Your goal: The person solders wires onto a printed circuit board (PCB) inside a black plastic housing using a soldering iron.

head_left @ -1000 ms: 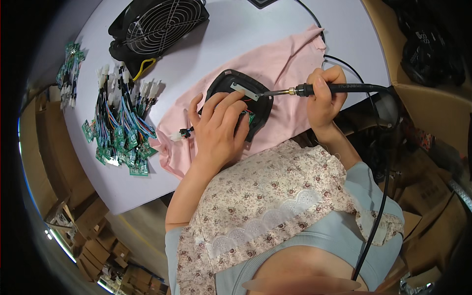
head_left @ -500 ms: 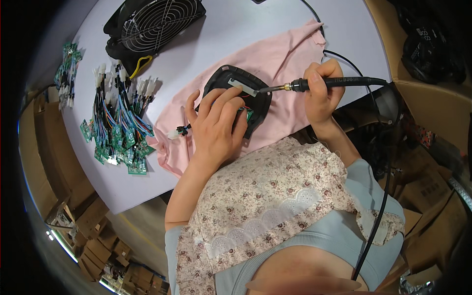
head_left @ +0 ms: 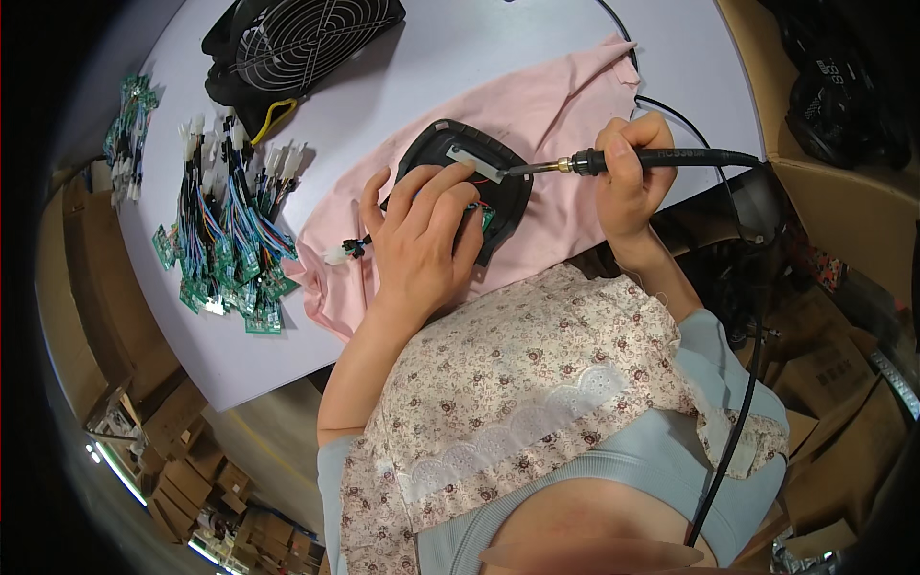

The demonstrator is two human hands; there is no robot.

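A black plastic housing [head_left: 515,192] with a rounded outline lies on a pink cloth [head_left: 565,115]. Across its left side rests my left hand [head_left: 419,235], palm down with fingers spread, one fingertip touching a pale flat strip [head_left: 476,164] inside it. Part of a green circuit board [head_left: 488,218] and thin wires show beside the thumb; the rest is hidden under the hand. My right hand [head_left: 634,177] is closed round the handle of a soldering iron [head_left: 671,158], whose tip meets the right end of the strip. A white connector [head_left: 335,254] on dark wires sticks out left of my left hand.
Wired green boards [head_left: 230,235] lie bundled at the left, with another bunch [head_left: 131,125] farther off. A black fan [head_left: 307,43] stands at the far side of the white table [head_left: 460,57]. The iron's black cable [head_left: 757,345] runs down the right. A cardboard box [head_left: 843,206] adjoins the table's right.
Both hands, the housing and the soldering iron keep nearly the same places. The whole view has shifted slightly.
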